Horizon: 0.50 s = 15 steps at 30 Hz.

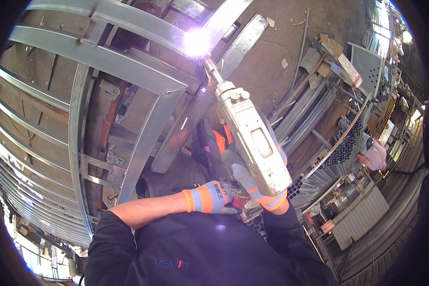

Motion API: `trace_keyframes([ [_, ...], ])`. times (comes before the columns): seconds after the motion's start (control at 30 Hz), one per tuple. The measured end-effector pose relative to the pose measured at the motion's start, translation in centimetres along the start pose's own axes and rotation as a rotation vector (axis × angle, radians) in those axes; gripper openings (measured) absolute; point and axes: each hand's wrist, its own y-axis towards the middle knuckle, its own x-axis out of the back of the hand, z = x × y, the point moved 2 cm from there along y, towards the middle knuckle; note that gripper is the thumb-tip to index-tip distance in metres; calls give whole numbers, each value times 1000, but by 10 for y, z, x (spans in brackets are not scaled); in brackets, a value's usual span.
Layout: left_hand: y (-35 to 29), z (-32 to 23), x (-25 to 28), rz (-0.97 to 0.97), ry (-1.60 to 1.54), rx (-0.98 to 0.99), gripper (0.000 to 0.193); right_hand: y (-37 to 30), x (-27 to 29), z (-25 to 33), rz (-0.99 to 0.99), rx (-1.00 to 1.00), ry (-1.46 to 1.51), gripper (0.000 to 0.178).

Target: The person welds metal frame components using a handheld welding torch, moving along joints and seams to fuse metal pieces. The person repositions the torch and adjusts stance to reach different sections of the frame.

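Note:
A large silver-white handheld welding gun (245, 124) points away from me. My right hand (248, 181), in a grey and orange work glove, grips its underside, and the gun's body hides most of the fingers. A glaring white-violet weld spot (197, 43) burns at the nozzle tip, against a metal frame (128, 66) of grey square tube. Close to my body is my left hand (212, 198), gloved alike, its fingers curled in beside the rear of the gun. What they hold, if anything, is hidden.
Upright bars (31, 126) of the frame fill the left side. Loose tube (245, 45) lies past the nozzle. Bundled metal tubes (310, 114) and cardboard boxes (326, 55) are on the right. A person in a pink top (376, 156) bends down farther off.

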Motion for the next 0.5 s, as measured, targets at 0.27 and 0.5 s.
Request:
trace_keyframes([
  [0.27,-2,3,-5,69,18,36,53,5,-1,8,-38,-67,74,54],
  [0.5,-2,8,-13,-11,-11,-42,56,-1,-2,1,-43,-20,76,54],
])
